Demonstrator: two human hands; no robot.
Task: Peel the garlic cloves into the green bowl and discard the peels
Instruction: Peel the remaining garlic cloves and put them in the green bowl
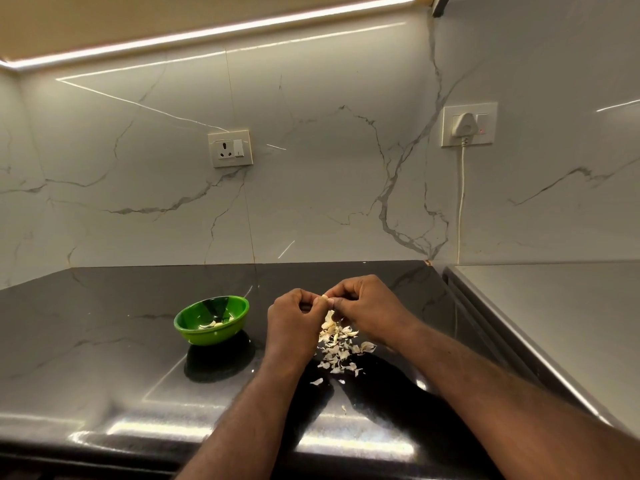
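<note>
Both hands meet over the black counter [104, 341], knuckles up and fingers curled. Between them is a small clove [325, 297], raised just above the worktop. The left hand [294, 318] pinches it from one side and the right hand [363, 306] from the other, fingertips nearly touching. Only a pale sliver of the clove shows between the fingers.

Right under the hands lies a loose heap of peels [341, 348], papery and white. A few stray flakes sit nearer the counter's front edge.

The green bowl [207, 336] stands on the counter to the left of the hands, apart from the heap. A few pale cloves [213, 323] lie in its bottom.

Behind is a marble-look wall [329, 185] with a socket [230, 148]. Further right, a white plug [465, 124] sits in a second one, its cord [461, 202] hanging straight down.
</note>
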